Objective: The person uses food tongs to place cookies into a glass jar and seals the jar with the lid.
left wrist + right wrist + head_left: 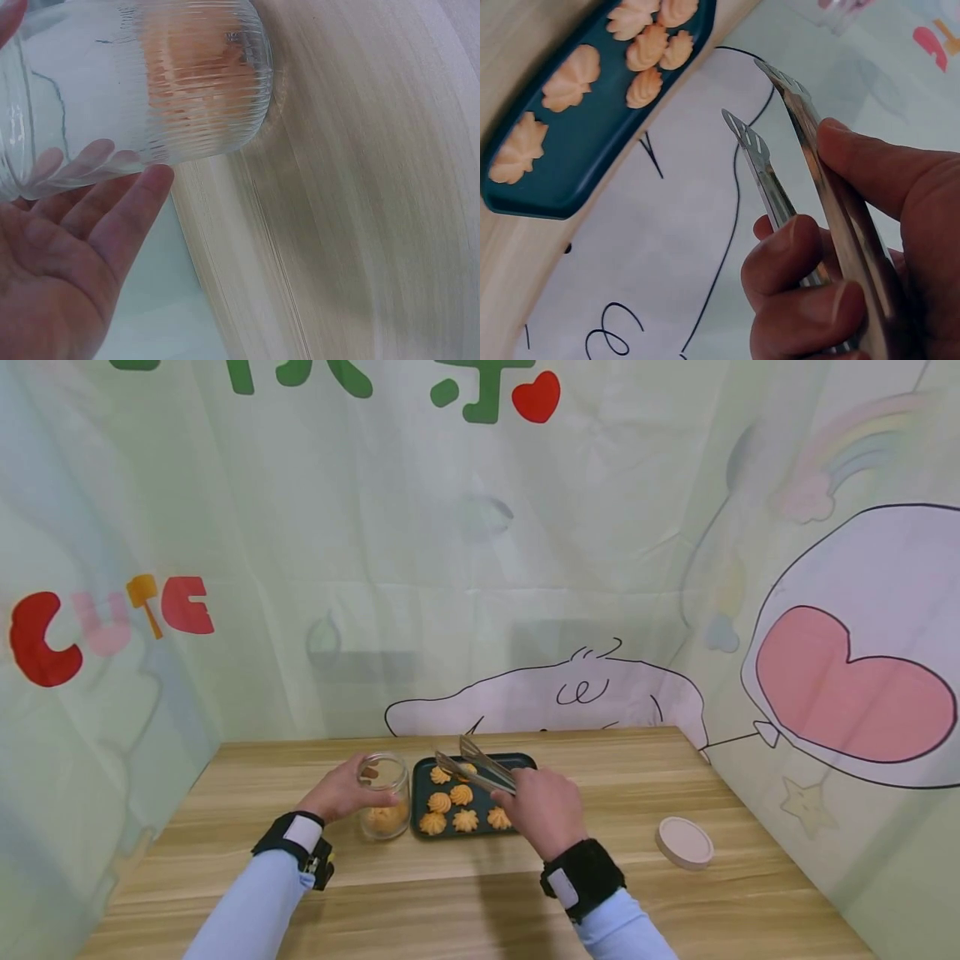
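A clear glass jar [387, 793] stands on the wooden table with orange-yellow cookies [199, 71] at its bottom. My left hand [348, 791] grips the jar's upper part, thumb and fingers on either side. My right hand [546, 814] holds metal tongs [480, 767], gripped around both arms. The tongs' tips are apart with nothing between them, over the back of a dark green tray [482, 832]. Several piped swirl cookies [461, 795] lie on that tray, just right of the jar; the tongs and right hand hide part of it.
A round, pale lid [685, 842] lies on the table [420, 906] to the right of my right hand. Behind the table hangs a printed cloth [420, 577], which also rises along both sides.
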`<act>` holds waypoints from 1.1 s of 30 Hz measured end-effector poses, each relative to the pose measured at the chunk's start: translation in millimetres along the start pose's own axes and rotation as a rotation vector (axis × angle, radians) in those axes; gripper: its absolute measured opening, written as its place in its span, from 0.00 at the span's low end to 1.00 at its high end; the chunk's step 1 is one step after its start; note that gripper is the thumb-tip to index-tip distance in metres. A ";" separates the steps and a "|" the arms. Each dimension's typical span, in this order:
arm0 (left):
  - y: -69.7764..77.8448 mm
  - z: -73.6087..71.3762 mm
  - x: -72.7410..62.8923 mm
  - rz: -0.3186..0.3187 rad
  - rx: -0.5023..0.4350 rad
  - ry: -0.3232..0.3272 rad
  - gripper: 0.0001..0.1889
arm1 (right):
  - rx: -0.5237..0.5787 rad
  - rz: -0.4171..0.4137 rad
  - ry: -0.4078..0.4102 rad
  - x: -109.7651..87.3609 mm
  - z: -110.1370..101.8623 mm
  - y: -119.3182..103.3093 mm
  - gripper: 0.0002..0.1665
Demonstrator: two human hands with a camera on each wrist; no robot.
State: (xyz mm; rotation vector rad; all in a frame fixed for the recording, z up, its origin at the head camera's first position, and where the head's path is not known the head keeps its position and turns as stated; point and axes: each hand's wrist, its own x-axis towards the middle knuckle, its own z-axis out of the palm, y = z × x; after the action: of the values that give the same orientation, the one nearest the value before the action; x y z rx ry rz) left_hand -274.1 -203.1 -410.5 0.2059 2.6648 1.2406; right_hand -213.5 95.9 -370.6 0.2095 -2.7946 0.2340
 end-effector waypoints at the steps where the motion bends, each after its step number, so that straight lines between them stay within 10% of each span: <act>1: 0.5 -0.3 -0.5 0.001 0.000 -0.001 0.53 | -0.006 0.005 -0.006 -0.1 1.6 0.9 0.23; 33: 1.6 -0.4 -1.8 -0.001 0.009 0.009 0.52 | -0.085 0.050 -0.083 -7.2 39.0 10.4 0.28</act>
State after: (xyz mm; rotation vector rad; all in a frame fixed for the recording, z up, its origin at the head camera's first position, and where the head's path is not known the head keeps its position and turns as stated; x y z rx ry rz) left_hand -272.4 -202.8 -408.8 0.2009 2.6781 1.2319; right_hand -220.6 99.7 -410.7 0.1317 -2.8877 0.1209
